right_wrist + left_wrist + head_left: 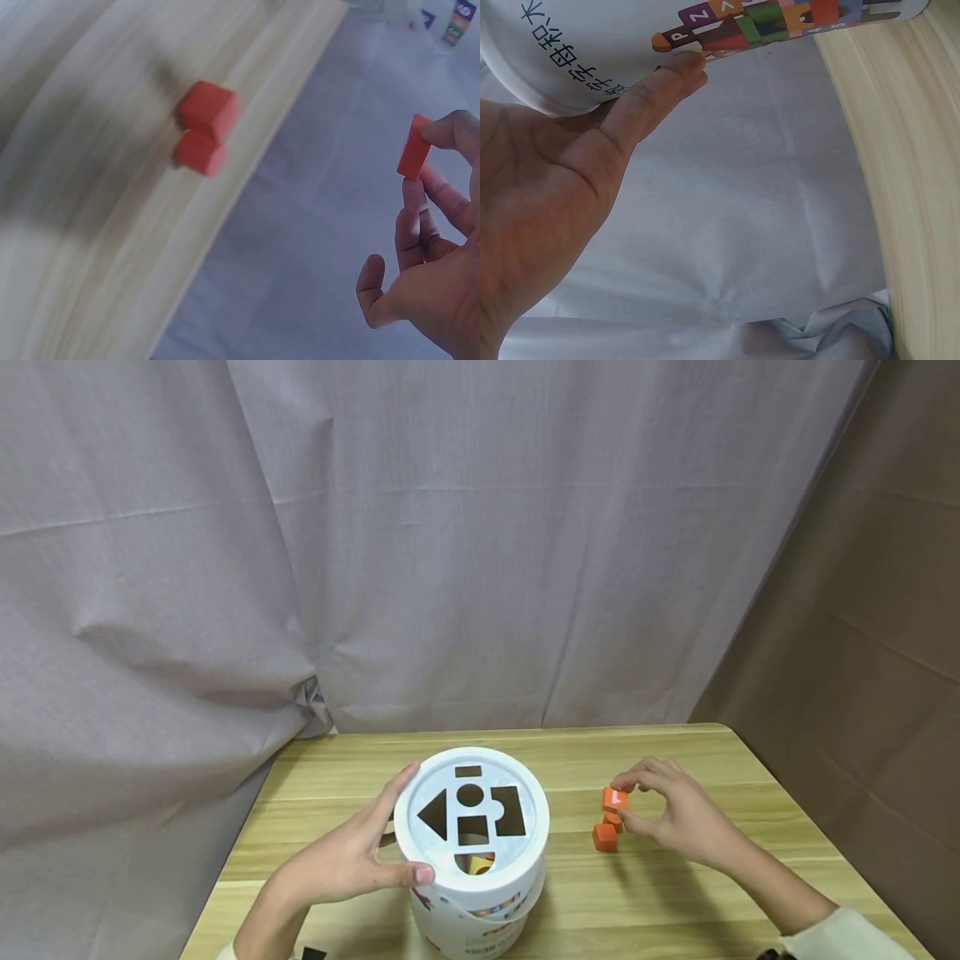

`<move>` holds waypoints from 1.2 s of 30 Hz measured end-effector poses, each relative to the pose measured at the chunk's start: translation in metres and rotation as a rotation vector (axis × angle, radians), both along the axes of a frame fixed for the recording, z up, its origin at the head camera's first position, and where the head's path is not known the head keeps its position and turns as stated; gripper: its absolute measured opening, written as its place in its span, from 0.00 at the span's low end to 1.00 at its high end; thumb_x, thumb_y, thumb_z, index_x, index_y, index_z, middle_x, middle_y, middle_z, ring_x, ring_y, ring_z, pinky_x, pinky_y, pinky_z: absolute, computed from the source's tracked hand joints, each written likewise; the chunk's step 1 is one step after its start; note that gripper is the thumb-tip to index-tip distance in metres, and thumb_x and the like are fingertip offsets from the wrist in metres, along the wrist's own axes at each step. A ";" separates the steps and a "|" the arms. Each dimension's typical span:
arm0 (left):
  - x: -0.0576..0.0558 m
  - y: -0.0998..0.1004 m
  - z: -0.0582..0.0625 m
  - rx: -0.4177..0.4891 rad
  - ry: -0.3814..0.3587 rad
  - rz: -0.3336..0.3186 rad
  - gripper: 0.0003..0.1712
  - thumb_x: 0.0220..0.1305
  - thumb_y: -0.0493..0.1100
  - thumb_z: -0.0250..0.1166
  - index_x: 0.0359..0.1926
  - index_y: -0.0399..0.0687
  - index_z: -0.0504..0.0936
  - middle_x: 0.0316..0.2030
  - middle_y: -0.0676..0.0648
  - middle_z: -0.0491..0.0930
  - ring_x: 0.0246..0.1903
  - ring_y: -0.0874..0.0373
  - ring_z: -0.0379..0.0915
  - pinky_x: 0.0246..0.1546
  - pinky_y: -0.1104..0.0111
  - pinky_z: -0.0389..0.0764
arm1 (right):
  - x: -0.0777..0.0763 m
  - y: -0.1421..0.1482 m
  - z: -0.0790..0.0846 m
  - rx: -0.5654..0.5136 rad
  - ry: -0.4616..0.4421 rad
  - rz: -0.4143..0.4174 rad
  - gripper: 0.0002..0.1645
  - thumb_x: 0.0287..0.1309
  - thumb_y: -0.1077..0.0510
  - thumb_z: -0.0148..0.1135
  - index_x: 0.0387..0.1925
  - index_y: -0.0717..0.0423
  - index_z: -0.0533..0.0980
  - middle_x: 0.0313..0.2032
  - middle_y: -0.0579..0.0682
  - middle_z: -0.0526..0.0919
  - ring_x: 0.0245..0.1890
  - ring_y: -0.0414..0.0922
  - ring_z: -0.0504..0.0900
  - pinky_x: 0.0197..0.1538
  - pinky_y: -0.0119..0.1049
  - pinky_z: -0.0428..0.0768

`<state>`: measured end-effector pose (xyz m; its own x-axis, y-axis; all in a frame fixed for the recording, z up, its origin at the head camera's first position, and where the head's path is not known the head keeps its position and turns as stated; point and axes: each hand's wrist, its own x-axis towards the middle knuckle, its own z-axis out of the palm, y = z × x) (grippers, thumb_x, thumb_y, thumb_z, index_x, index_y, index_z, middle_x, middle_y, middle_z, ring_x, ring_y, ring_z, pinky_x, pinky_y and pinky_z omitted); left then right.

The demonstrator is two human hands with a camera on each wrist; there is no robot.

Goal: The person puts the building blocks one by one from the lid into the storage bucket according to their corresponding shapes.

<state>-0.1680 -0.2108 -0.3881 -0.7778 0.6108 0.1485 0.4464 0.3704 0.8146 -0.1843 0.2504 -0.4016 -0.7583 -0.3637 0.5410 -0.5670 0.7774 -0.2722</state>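
A white bucket (450,927) with a shape-sorter lid (517,858) stands on the table. My left hand (341,862) holds it from the left, thumb at the near rim and fingers along the far-left side. Colourful printed letter blocks show on its wall in the left wrist view. To the right, my right hand (686,817) pinches an orange block (615,799) with a white mark between thumb and fingertips. The right wrist view shows this block (414,148) held above the tabletop. Below it lie an orange cube (604,837) and a small orange cylinder (200,153), close together.
The wooden table (600,760) ends at a grey curtain (465,568) behind and a brownish fabric wall (862,652) on the right. Through the lid's near opening, a yellow piece (478,864) shows inside the bucket.
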 end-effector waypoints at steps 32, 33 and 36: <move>-0.001 0.002 0.000 0.004 0.018 -0.012 0.68 0.56 0.57 0.77 0.81 0.72 0.34 0.78 0.51 0.55 0.73 0.56 0.63 0.70 0.61 0.72 | 0.022 -0.068 0.058 -0.129 0.018 0.226 0.24 0.48 0.58 0.82 0.47 0.37 0.84 0.45 0.33 0.84 0.51 0.36 0.75 0.54 0.29 0.74; -0.001 0.003 0.000 0.009 0.017 -0.016 0.68 0.56 0.56 0.77 0.81 0.72 0.34 0.78 0.51 0.55 0.73 0.56 0.63 0.70 0.61 0.73 | 0.023 -0.070 0.059 -0.127 0.010 0.228 0.24 0.48 0.58 0.82 0.48 0.37 0.84 0.45 0.33 0.84 0.51 0.36 0.75 0.55 0.29 0.74; -0.001 0.003 0.001 0.014 0.005 -0.013 0.68 0.56 0.56 0.78 0.80 0.72 0.34 0.78 0.51 0.54 0.73 0.56 0.63 0.70 0.61 0.73 | 0.025 -0.076 0.063 -0.120 -0.016 0.235 0.25 0.48 0.57 0.82 0.49 0.36 0.84 0.46 0.33 0.84 0.52 0.36 0.74 0.55 0.30 0.74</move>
